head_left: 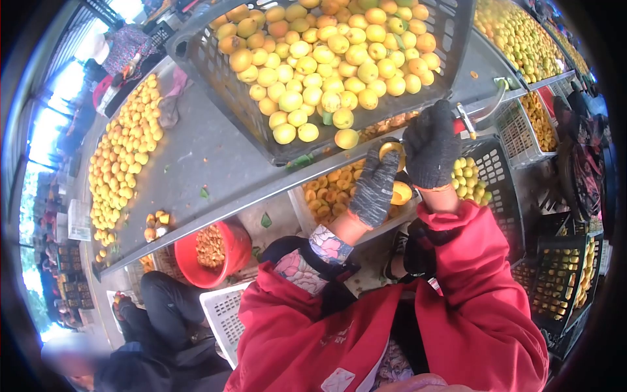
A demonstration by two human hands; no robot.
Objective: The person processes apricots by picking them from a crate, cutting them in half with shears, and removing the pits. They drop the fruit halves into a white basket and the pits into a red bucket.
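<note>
My left hand [373, 189], in a dark striped glove, is closed around a cut yellow-orange fruit half [392, 151] near the table's metal edge. Just to its right, my right hand [431, 147], in a black glove, is curled with its fingers pressed together; what it holds, if anything, is hidden. A further orange fruit half [400, 193] shows below, between the hands. Beneath them is a white crate [385, 227] of halved fruit. Above the hands, a tilted black crate [261, 134] full of whole yellow fruit rests on the table.
A metal table [196, 153] bears a fruit pile [127, 153] at left. Below it stands a red bucket [233, 251] of small pieces. A red-handled clamp [465, 122] sits on the edge at right. Black crates and a seated person [163, 340] are nearby.
</note>
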